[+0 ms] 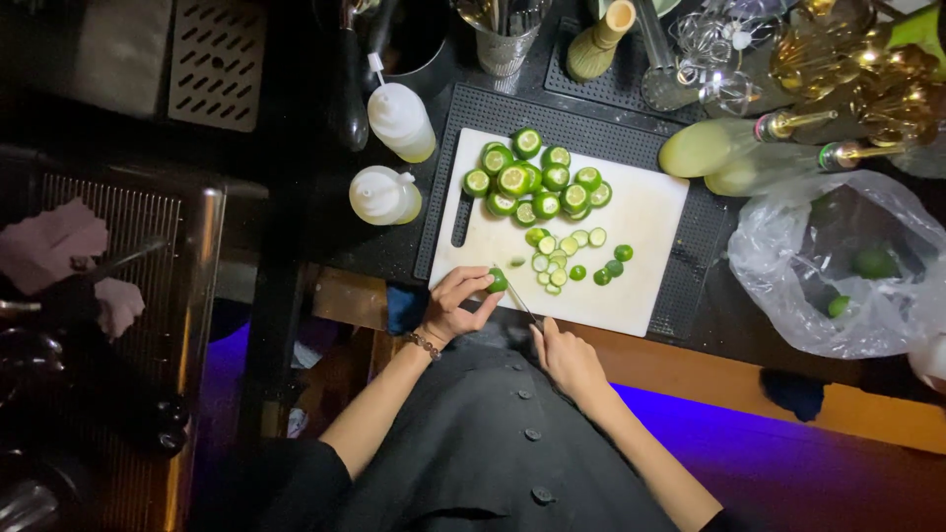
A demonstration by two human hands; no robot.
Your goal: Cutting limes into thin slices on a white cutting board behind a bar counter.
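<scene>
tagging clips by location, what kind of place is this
Most likely a bar prep station. Pourer-topped bottles lie on a rubber mat, squeeze bottles stand beside the cutting board, and the left hand steadies a lime being cut with the knife held by the right hand.

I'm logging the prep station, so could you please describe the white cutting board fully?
The white cutting board looks like plastic, rectangular, with a slot handle at one end. It lies flat, slightly askew, on a black perforated mat. Halved limes pile at its far side, with thin slices mid-board. The left hand holds a lime at its near edge.
</scene>
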